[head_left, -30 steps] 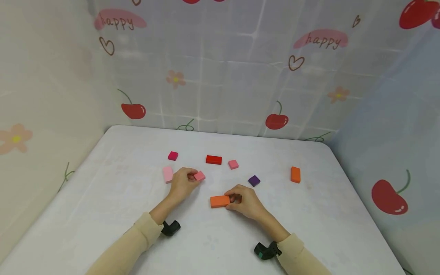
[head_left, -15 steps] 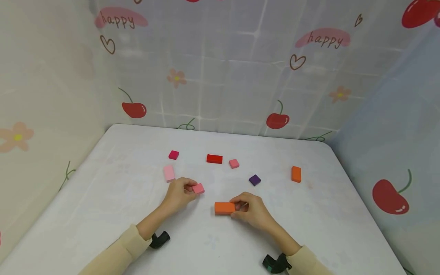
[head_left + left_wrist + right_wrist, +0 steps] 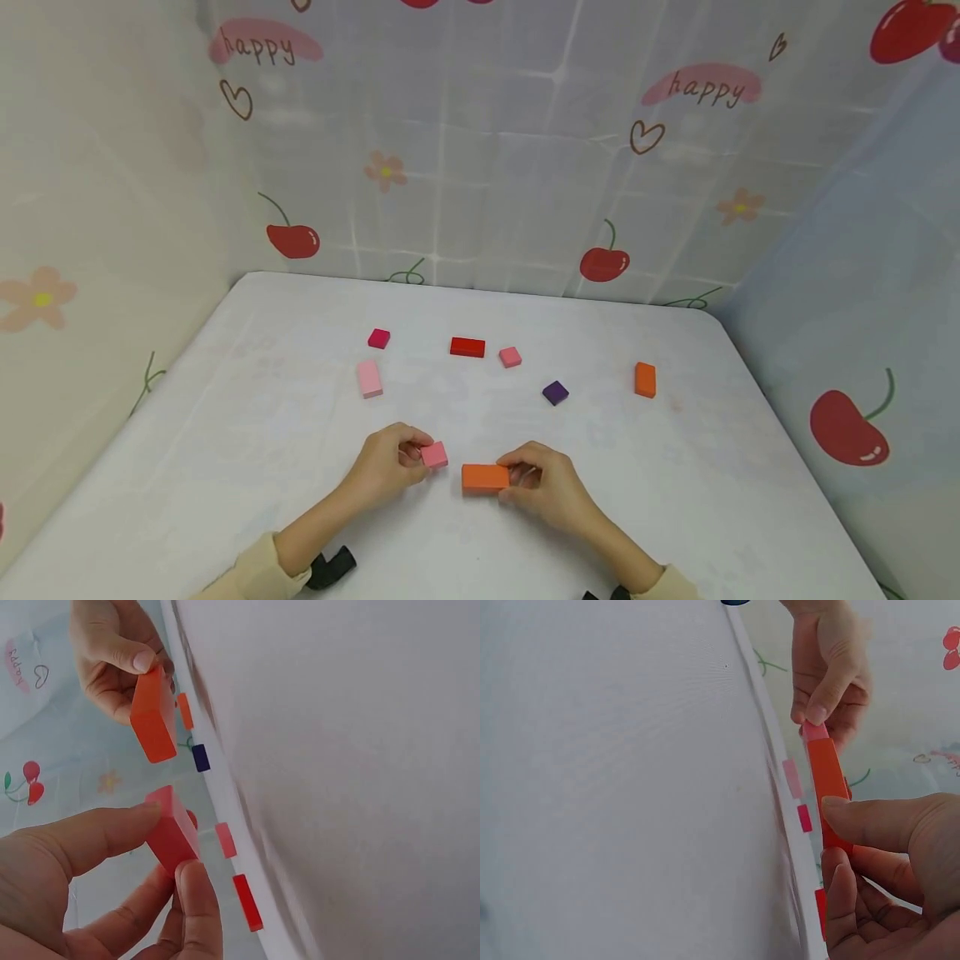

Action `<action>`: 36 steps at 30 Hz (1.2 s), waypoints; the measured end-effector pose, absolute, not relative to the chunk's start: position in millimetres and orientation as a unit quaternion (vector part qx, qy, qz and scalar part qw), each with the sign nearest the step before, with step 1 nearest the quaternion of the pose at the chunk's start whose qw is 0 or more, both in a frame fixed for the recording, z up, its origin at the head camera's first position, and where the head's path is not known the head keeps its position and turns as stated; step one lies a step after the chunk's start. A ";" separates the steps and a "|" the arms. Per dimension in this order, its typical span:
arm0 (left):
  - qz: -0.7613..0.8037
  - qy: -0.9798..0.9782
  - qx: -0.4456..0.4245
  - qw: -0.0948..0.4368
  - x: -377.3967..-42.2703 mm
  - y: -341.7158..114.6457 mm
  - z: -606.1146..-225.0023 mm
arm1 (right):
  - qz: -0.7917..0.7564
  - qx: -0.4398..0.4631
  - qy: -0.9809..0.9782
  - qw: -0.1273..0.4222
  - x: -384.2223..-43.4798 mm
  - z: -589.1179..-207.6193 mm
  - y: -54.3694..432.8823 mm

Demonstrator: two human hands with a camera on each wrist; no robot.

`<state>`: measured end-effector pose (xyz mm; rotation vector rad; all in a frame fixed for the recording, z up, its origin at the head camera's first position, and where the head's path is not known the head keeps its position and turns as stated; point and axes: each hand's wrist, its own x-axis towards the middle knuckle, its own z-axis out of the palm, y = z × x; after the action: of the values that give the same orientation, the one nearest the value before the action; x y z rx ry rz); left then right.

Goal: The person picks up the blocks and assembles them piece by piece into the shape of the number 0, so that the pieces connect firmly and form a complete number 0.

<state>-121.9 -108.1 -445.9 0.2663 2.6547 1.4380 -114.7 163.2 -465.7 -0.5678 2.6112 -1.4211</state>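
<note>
Over the counter (image 3: 712,475), the left hand (image 3: 387,467) pinched a pink block (image 3: 435,455), the right hand (image 3: 551,489) an orange block (image 3: 483,478) by one end — a loose pinch could have let it tip

Left hand (image 3: 384,468) and right hand (image 3: 553,493) face each other, apart (both curled in a pinch).
</note>
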 end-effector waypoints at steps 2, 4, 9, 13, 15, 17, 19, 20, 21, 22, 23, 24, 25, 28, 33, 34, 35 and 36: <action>0.469 0.876 0.101 0.054 -119.1 -108.0 -447.1 | -0.468 -0.188 0.861 0.059 -112.8 -466.1 162.2; 0.461 0.879 0.114 0.049 -118.0 -107.7 -448.8 | -0.466 -0.187 0.863 0.062 -111.5 -466.6 161.0; 0.440 0.887 0.136 0.034 -119.5 -106.1 -453.6 | -0.459 -0.188 0.866 0.062 -110.3 -469.0 158.8; 0.424 0.894 0.142 0.033 -122.3 -103.5 -458.1 | -0.459 -0.190 0.866 0.056 -110.9 -472.0 158.1; 0.417 0.896 0.146 0.035 -123.8 -102.0 -460.1 | -0.458 -0.192 0.867 0.050 -111.3 -473.6 158.0; 0.411 0.898 0.152 0.038 -124.9 -100.6 -461.8 | -0.455 -0.194 0.868 0.044 -111.8 -474.9 158.0; 0.409 0.898 0.157 0.040 -125.6 -99.3 -463.2 | -0.452 -0.199 0.869 0.038 -112.3 -476.4 157.9; 0.409 0.898 0.159 0.041 -125.7 -98.7 -463.7 | -0.452 -0.200 0.869 0.037 -112.4 -476.8 157.8; 0.409 0.897 0.161 0.042 -125.6 -98.2 -464.1 | -0.451 -0.203 0.869 0.036 -112.6 -477.1 157.7; 0.410 0.897 0.162 0.043 -125.4 -97.7 -464.3 | -0.451 -0.202 0.869 0.036 -112.6 -477.1 157.6; 0.410 0.896 0.163 0.043 -125.3 -97.2 -464.5 | -0.451 -0.203 0.868 0.036 -112.6 -477.0 157.4; 0.410 0.896 0.164 0.043 -125.4 -96.6 -464.6 | -0.452 -0.204 0.868 0.036 -112.6 -477.1 157.3; 0.410 0.896 0.164 0.043 -125.3 -96.3 -464.6 | -0.451 -0.203 0.868 0.037 -112.7 -476.9 157.1; 0.409 0.897 0.164 0.042 -125.3 -95.5 -464.7 | -0.450 -0.199 0.870 0.041 -112.4 -475.8 156.4; 0.412 0.895 0.165 0.041 -125.2 -95.1 -464.0 | -0.445 -0.196 0.873 0.040 -111.7 -474.0 154.9; 0.413 0.895 0.165 0.042 -125.1 -95.0 -463.6 | -0.444 -0.197 0.873 0.038 -111.7 -474.3 154.6; 0.414 0.894 0.165 0.042 -124.9 -94.9 -463.1 | -0.443 -0.198 0.873 0.036 -111.8 -474.3 154.2; 0.415 0.894 0.164 0.042 -124.8 -94.7 -462.8 | -0.442 -0.199 0.874 0.034 -111.9 -474.7 154.0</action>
<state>-124.8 -94.7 -462.8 0.5004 2.7358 1.2689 -111.9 154.0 -474.7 -0.6131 2.6866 -1.3597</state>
